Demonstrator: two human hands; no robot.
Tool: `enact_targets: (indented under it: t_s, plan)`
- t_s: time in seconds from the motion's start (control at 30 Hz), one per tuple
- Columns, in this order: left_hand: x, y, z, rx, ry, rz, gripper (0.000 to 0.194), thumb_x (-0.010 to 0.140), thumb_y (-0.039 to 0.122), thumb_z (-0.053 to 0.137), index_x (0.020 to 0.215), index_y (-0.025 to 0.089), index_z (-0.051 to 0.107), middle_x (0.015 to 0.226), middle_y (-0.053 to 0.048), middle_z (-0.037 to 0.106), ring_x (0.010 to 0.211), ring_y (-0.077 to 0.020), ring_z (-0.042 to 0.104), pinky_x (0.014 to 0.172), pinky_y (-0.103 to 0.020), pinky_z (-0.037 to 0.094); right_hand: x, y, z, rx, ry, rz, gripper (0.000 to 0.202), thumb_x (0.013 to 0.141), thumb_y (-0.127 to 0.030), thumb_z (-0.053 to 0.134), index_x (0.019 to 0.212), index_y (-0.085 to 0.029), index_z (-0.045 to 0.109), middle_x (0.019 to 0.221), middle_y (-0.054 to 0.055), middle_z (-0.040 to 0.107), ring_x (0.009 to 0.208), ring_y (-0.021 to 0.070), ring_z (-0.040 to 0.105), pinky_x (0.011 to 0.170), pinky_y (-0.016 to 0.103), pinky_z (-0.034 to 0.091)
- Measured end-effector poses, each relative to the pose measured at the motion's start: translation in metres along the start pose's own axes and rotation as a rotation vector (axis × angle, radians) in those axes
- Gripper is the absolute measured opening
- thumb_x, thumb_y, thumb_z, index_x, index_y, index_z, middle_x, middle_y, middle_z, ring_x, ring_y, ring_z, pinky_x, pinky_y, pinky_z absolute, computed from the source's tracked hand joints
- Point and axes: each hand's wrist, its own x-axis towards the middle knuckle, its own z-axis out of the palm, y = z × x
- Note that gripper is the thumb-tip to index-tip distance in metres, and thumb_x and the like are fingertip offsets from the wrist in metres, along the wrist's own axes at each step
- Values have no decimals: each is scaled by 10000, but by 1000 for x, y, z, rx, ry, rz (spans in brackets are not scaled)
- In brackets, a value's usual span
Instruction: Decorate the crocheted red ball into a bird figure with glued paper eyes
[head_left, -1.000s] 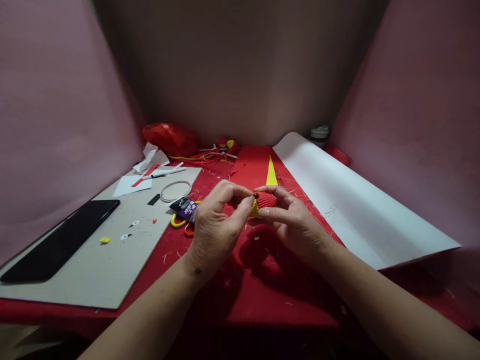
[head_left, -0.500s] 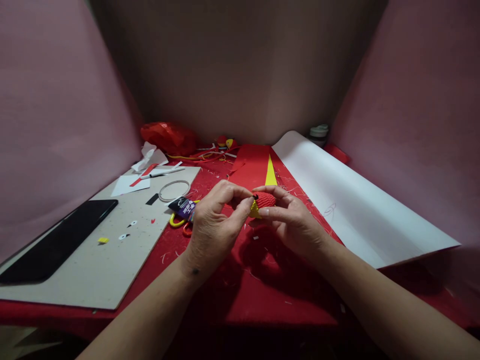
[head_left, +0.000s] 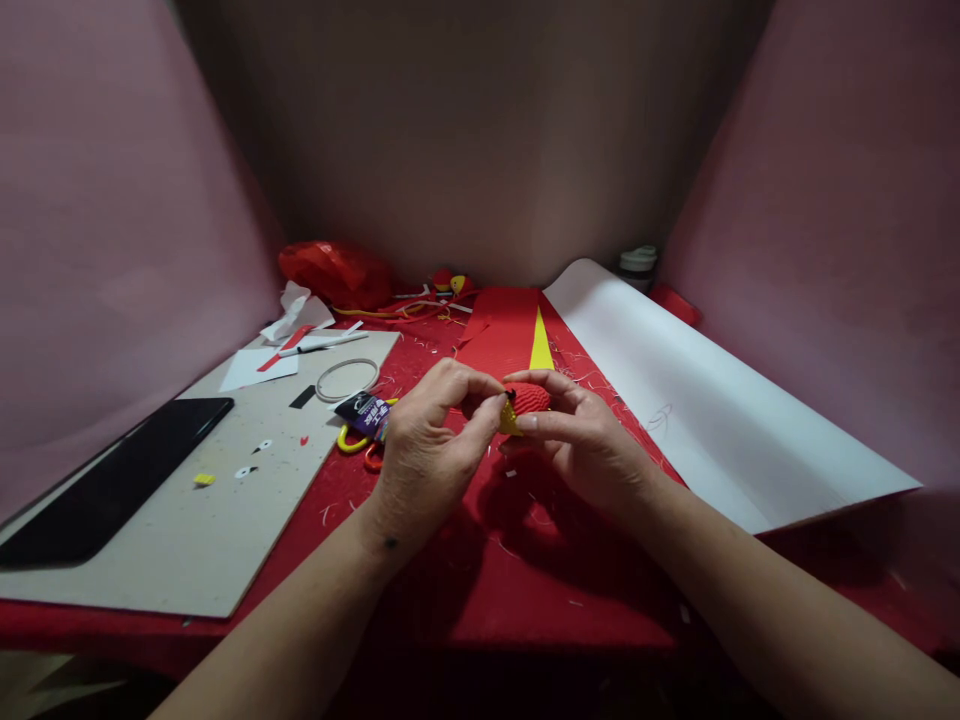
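Note:
Between my two hands, above the red cloth, is a small rounded craft piece (head_left: pixel 531 398) of ridged red and yellow paper, with a small black bit on its upper left. My left hand (head_left: pixel 442 430) pinches its left edge near the black bit with thumb and forefinger. From the right, my right hand (head_left: pixel 585 430) grips it with the thumb on the near side and the forefinger over the top. Its underside is hidden by my fingers. Beside my left wrist lie a purple glue packet (head_left: pixel 367 412) and yellow- and red-handled scissors (head_left: pixel 351 440), partly covered.
A grey board (head_left: pixel 247 540) at left holds a black phone (head_left: pixel 112 480), paper eyes (head_left: pixel 246 472), a yellow scrap (head_left: pixel 204 480) and a ring (head_left: pixel 347 380). At right lies a curled white sheet (head_left: pixel 720 410). Red paper (head_left: pixel 499 325), a red bag (head_left: pixel 337 275) and small figures (head_left: pixel 450 283) are behind.
Both hands keep nearly the same hold on the red and yellow piece. The view has shifted very slightly; nothing else visibly moved.

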Motion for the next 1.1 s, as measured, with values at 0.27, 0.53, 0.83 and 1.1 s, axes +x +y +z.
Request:
enact_targets:
  t_s: [0.27,0.53,0.83,1.1]
  plan:
    - [-1,-1,0,10,8,25,110,811,70,620,740,154,619,709,26,590,663,-75,530,620,-210,405,-1,-2,1,-6,1,12,449,612,-157,824,995,-243,606,817,2,690,700,183,669,681,348,535]
    - [-1,-1,0,15,-3,21,114,824,89,603,748,173,610,712,24,584,668,-92,528,638,-234,416,-2,-3,3,-37,9,7,425,631,-168,820,991,-253,609,842,-9,670,730,185,672,709,367,542]
    - [0,0,0,16,-20,-2,123,827,94,584,748,185,610,715,21,591,668,-102,537,629,-237,418,-3,-5,3,-41,14,11,429,617,-180,812,986,-252,604,819,-5,673,719,186,667,678,350,530]
    - [1,-1,0,7,-30,0,118,821,94,593,741,179,611,722,20,603,682,-104,550,637,-233,421,-2,-4,2,-43,10,7,423,626,-182,811,989,-253,605,820,-9,676,724,178,667,681,336,522]
